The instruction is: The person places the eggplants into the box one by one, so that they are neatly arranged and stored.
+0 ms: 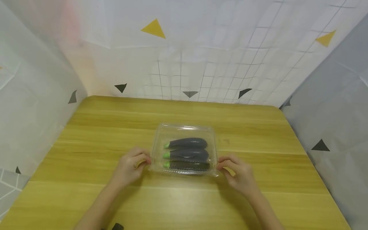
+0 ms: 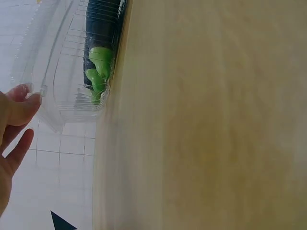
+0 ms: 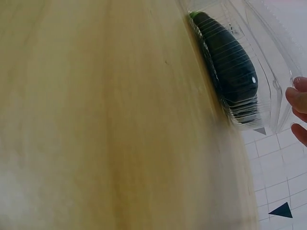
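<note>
A clear plastic clamshell box (image 1: 184,128) stands on the table with three dark purple eggplants (image 1: 188,154) inside. They lie side by side, green stem ends toward the left, seen through the plastic. At the box's front left, my left hand (image 1: 130,166) pinches the rim between thumb and fingers. On the opposite side, my right hand (image 1: 237,172) pinches the rim near the front right corner. The left wrist view shows the green stem ends (image 2: 100,62) behind the ribbed wall. In the right wrist view, fingertips (image 3: 298,93) are at the clear rim beside one eggplant (image 3: 228,60).
The wood-grain table (image 1: 178,201) extends around the box on every side. White sheets with triangles and grid lines (image 1: 184,70) hang behind the table and along its sides. A small black object (image 1: 117,226) shows at the bottom edge near the left forearm.
</note>
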### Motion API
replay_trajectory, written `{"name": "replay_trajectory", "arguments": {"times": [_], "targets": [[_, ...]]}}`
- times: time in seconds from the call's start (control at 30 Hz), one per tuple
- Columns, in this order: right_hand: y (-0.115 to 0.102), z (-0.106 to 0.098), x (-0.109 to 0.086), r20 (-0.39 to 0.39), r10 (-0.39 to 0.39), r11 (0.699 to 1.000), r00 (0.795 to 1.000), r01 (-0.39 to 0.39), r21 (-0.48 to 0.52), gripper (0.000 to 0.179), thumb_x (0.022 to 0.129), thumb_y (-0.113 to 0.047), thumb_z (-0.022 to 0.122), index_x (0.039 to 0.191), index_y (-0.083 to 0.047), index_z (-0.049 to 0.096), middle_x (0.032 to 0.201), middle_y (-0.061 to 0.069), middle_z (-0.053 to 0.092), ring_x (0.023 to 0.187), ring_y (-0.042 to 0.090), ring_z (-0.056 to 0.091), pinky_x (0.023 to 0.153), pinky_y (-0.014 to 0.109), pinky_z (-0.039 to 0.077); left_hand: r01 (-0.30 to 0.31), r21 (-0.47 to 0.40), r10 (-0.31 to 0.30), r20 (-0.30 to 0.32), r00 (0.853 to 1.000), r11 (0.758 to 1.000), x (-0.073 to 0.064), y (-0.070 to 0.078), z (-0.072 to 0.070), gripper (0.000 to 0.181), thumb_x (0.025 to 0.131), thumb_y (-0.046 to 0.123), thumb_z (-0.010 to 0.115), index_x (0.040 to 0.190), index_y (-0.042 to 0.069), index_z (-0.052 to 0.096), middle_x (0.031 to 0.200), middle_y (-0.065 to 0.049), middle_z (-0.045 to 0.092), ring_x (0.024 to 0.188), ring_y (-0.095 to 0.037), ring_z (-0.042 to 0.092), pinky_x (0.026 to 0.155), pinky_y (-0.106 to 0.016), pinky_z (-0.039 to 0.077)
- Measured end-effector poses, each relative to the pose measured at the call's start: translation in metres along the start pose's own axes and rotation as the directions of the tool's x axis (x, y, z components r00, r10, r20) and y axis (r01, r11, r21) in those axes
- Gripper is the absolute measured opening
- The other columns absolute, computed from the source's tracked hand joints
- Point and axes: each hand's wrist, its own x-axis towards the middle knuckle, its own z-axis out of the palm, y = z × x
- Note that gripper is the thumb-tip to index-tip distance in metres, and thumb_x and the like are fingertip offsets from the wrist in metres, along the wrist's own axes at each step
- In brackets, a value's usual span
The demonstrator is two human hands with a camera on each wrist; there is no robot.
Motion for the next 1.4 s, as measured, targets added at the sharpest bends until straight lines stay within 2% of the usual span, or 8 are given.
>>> {"name": "replay_trajectory", "arguments": {"times": [0.17, 0.3, 0.4, 0.5, 0.67, 0.83, 1.17, 1.4], "targets": [[0.0, 0.002, -0.002, 0.001, -0.001, 1.0, 1.0, 0.001, -0.024, 0.029, 0.064, 0.013, 0.077, 0.078, -0.01, 0.068, 0.093, 0.005, 0.068, 0.085, 0.027, 0.068, 0.085, 0.014, 0.049, -0.051, 0.097, 0.049, 0.02, 0.999, 0.994, -0.004, 0.004, 0.0, 0.033, 0.063, -0.021, 0.077, 0.072, 0.008, 0.066, 0.089, 0.0, 0.065, 0.085, -0.017, 0.063, 0.08, -0.017, 0.051], [0.001, 0.003, -0.002, -0.021, -0.025, 0.999, 0.999, 0.024, -0.043, 0.027, 0.063, 0.011, 0.077, 0.078, -0.01, 0.069, 0.093, 0.005, 0.068, 0.084, 0.025, 0.068, 0.084, 0.014, 0.049, -0.099, 0.164, 0.089, 0.07, 0.994, 0.982, -0.007, 0.008, 0.0, 0.034, 0.066, -0.025, 0.064, 0.076, 0.007, 0.066, 0.091, -0.001, 0.065, 0.087, -0.019, 0.063, 0.08, -0.026, 0.054], [0.002, 0.004, -0.002, -0.037, -0.057, 0.997, 0.998, 0.055, -0.055, 0.023, 0.066, 0.008, 0.074, 0.078, -0.01, 0.069, 0.094, 0.004, 0.068, 0.084, 0.023, 0.068, 0.083, 0.015, 0.05, -0.117, 0.195, 0.097, 0.111, 0.989, 0.974, -0.009, 0.012, -0.001, 0.039, 0.063, -0.026, 0.052, 0.081, 0.006, 0.065, 0.095, -0.003, 0.065, 0.091, -0.021, 0.063, 0.084, -0.031, 0.054], [0.003, 0.005, -0.003, -0.05, -0.078, 0.995, 0.996, 0.075, -0.062, 0.017, 0.07, 0.004, 0.071, 0.078, -0.01, 0.07, 0.094, 0.003, 0.069, 0.085, 0.022, 0.068, 0.083, 0.016, 0.051, -0.109, 0.211, 0.082, 0.131, 0.988, 0.972, -0.013, 0.014, -0.001, 0.035, 0.067, -0.023, 0.055, 0.086, 0.005, 0.066, 0.1, -0.003, 0.064, 0.096, -0.022, 0.062, 0.088, -0.033, 0.053], [0.004, 0.006, -0.005, -0.056, -0.068, 0.996, 0.996, 0.064, -0.068, 0.017, 0.069, 0.004, 0.07, 0.077, -0.011, 0.07, 0.095, 0.003, 0.07, 0.086, 0.023, 0.068, 0.086, 0.016, 0.05, -0.105, 0.217, 0.085, 0.099, 0.991, 0.97, -0.016, 0.015, 0.002, 0.018, 0.074, -0.006, 0.071, 0.088, 0.005, 0.067, 0.1, -0.002, 0.064, 0.095, -0.02, 0.062, 0.087, -0.033, 0.053], [0.003, 0.006, -0.006, -0.056, -0.058, 0.995, 0.997, 0.053, -0.079, 0.026, 0.064, 0.012, 0.073, 0.077, -0.01, 0.07, 0.095, 0.003, 0.07, 0.087, 0.023, 0.068, 0.086, 0.016, 0.049, -0.124, 0.226, 0.115, 0.053, 0.992, 0.966, -0.017, 0.015, 0.006, 0.004, 0.083, 0.004, 0.067, 0.087, 0.004, 0.068, 0.098, -0.002, 0.064, 0.091, -0.02, 0.063, 0.084, -0.033, 0.054], [0.004, 0.006, -0.008, -0.059, -0.041, 0.996, 0.997, 0.036, -0.079, 0.031, 0.062, 0.015, 0.074, 0.076, -0.012, 0.07, 0.096, 0.002, 0.07, 0.087, 0.022, 0.068, 0.086, 0.014, 0.048, -0.254, 0.308, 0.266, 0.005, 0.964, 0.917, -0.016, 0.012, 0.012, 0.021, 0.093, 0.011, 0.052, 0.084, 0.001, 0.068, 0.092, -0.007, 0.066, 0.082, -0.021, 0.063, 0.074, -0.033, 0.056], [0.005, 0.007, -0.009, -0.065, -0.044, 0.997, 0.997, 0.039, -0.071, 0.03, 0.063, 0.015, 0.071, 0.076, -0.011, 0.07, 0.096, 0.003, 0.07, 0.086, 0.022, 0.068, 0.085, 0.014, 0.048, -0.245, 0.315, 0.257, 0.006, 0.966, 0.917, -0.017, 0.013, 0.013, 0.02, 0.09, 0.009, 0.054, 0.084, 0.0, 0.07, 0.091, -0.007, 0.068, 0.081, -0.021, 0.064, 0.075, -0.032, 0.056]]}}
